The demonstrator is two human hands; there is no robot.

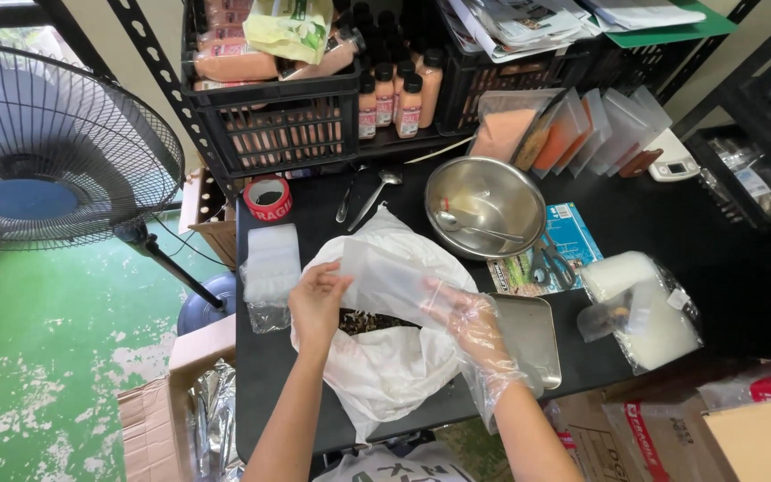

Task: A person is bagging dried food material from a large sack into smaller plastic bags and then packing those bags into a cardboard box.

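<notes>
Head view, looking down: left hand (317, 299) bare, forearm rising from the lower edge, wrist bent inward, fingers pinched on the left edge of a small clear plastic pouch (387, 278). Right hand (468, 317) in a thin transparent glove, forearm angled up from lower right, palm turned toward the pouch, fingers closed on its right edge. Pouch held stretched between both hands, raised just above a crumpled white plastic bag (385, 361) lying open on the black desk (635, 223), dark contents showing in the bag's mouth. Just right of the gloved hand, a flat metal tray (533, 335) on the desk. Beyond the hands, a steel mixing bowl (485, 205) with a spoon inside. Left of the bare hand, a stack of clear bags (271, 268); behind it, a roll of red tape (268, 197). Far right, a packet of white bags (649, 308). At the back, a black crate (269, 116) beside rows of small bottles (399, 94). Off the desk to the left, a standing fan (46, 152) over the green floor.
</notes>
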